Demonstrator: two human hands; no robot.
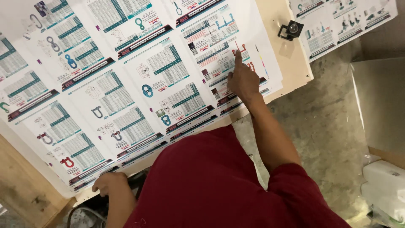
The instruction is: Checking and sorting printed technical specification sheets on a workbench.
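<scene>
A large printed sheet (126, 76) covers a pale wooden table (291, 71). It carries several catalogue pages with tables and pictures of blue and red shackles and rings. My right hand (242, 80) lies on the sheet's right part. Its index finger is stretched out with the tip on a red picture, the other fingers are curled, and it holds nothing. My left hand (110, 183) rests at the table's near edge, just below the sheet, fingers curled under. My red shirt fills the bottom middle.
A small black folding magnifier (291, 29) stands on the bare table beyond the sheet's right edge. A second printed sheet (346, 21) lies at the top right. Grey concrete floor (333, 126) runs along the right, with a white object (384, 188) at the bottom right.
</scene>
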